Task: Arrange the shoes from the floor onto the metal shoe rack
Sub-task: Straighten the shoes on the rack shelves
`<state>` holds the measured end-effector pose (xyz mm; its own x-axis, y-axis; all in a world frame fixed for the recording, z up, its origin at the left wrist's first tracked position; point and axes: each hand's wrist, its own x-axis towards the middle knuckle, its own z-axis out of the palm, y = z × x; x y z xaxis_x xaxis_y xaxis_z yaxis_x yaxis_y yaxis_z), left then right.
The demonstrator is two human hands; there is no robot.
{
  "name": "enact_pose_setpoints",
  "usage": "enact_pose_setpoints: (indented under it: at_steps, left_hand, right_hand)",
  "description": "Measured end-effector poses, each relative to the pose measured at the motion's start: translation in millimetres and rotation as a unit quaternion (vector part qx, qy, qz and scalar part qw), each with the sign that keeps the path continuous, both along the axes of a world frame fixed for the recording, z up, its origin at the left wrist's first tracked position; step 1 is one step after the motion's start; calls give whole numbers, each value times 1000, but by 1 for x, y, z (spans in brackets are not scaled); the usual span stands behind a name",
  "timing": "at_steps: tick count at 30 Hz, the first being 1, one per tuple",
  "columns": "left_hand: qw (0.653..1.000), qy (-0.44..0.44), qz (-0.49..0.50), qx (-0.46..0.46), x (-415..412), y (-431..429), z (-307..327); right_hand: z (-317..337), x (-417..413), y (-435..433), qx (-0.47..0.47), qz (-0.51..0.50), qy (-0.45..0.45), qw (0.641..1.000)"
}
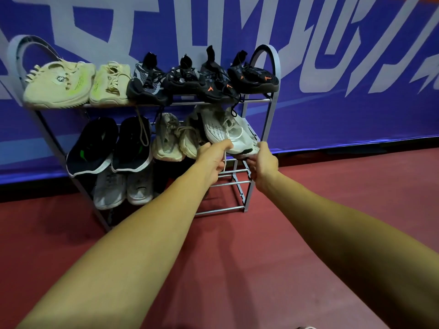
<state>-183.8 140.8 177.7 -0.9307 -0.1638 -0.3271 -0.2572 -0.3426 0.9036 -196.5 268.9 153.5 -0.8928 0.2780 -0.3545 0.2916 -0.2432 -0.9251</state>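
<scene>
In the head view the left hand [212, 161] curls round the near edge and a lace of a white sneaker [225, 132], and the right hand [264, 162] grips its sole end. The sneaker lies tilted at the right end of the shoe rack's [273, 74] middle shelf. Just beside it sit beige sneakers [171, 141], above it black sneakers [204, 77], with grey sneakers [123, 186] on the bottom shelf

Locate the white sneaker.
Head view: the white sneaker is on the metal shoe rack, right end of its middle shelf, beside the beige pair, held by left hand and right hand.
</scene>
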Motion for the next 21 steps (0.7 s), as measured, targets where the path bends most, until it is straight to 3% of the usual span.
enact_pose_setpoints:
  at_steps: [4, 9, 16, 21]
  left_hand:
    - [1000, -2, -10, -3, 0, 3, -4]
    - [1000, -15, 7, 18, -2, 8, -21]
    - [999, -31, -26, 37, 6, 29, -23]
    - [998, -1, 66, -7, 7, 36, -25]
  right_hand:
    - [-21, -11, 7, 13, 23, -42, 999]
    - [-20, -22, 12, -30, 49, -2, 998]
    - [-13, -27, 24, 42, 15, 48, 998]
    - [-14, -27, 22, 113, 4, 80, 990]
